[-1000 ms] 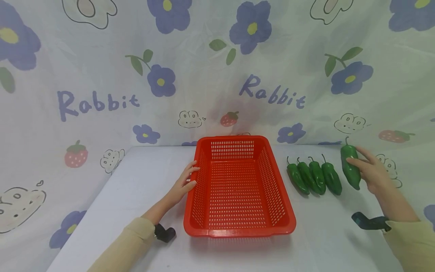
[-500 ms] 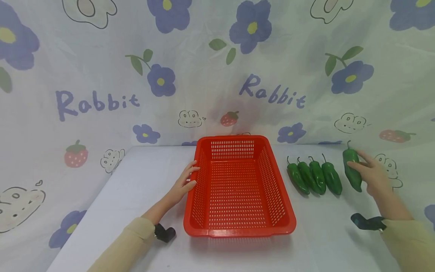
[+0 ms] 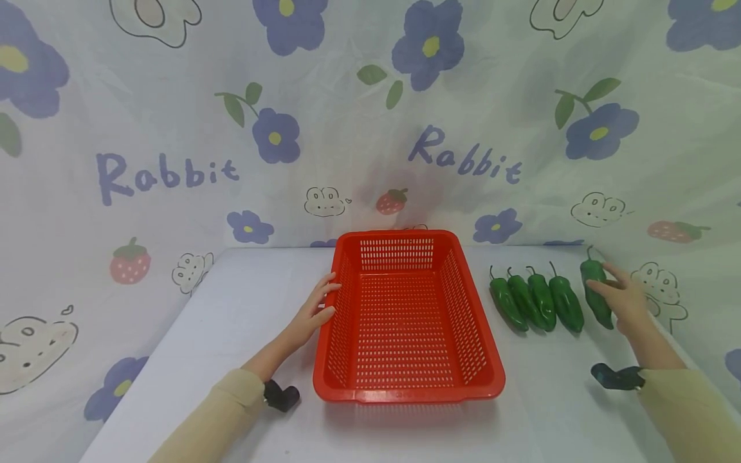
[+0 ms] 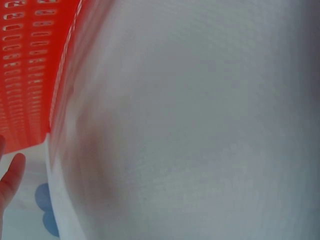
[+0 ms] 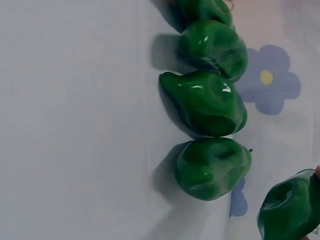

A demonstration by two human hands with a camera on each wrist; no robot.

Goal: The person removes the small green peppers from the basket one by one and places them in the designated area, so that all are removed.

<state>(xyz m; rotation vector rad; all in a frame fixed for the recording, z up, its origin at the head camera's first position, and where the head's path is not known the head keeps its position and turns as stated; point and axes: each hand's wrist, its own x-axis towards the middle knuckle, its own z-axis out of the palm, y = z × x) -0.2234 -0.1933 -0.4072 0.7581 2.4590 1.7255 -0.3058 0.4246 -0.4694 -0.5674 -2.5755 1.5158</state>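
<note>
My right hand (image 3: pixel 628 305) grips a green pepper (image 3: pixel 595 292) between thumb and fingers, its stem pointing away from me. Whether this pepper touches the table cannot be told. Just left of it lies a row of several similar green peppers (image 3: pixel 566 307), side by side with stems toward the back. In the right wrist view the held pepper (image 5: pixel 289 212) is at the lower right corner, the hand mostly cut off. My left hand (image 3: pixel 307 321) rests with loosely extended fingers on the left rim of a red plastic basket (image 3: pixel 408 394), which has nothing inside.
The white table (image 3: pixel 249 302) bears the basket at its middle and the pepper row to the right. Close behind its far edge hangs a patterned cloth (image 3: pixel 359 148) with flowers and rabbits. Dark wrist-worn devices (image 3: pixel 616 377) stick out below both hands.
My right hand has lowered the pepper and drawn it slightly closer to the row, after a small shift to the right. The left hand and basket have stayed put.
</note>
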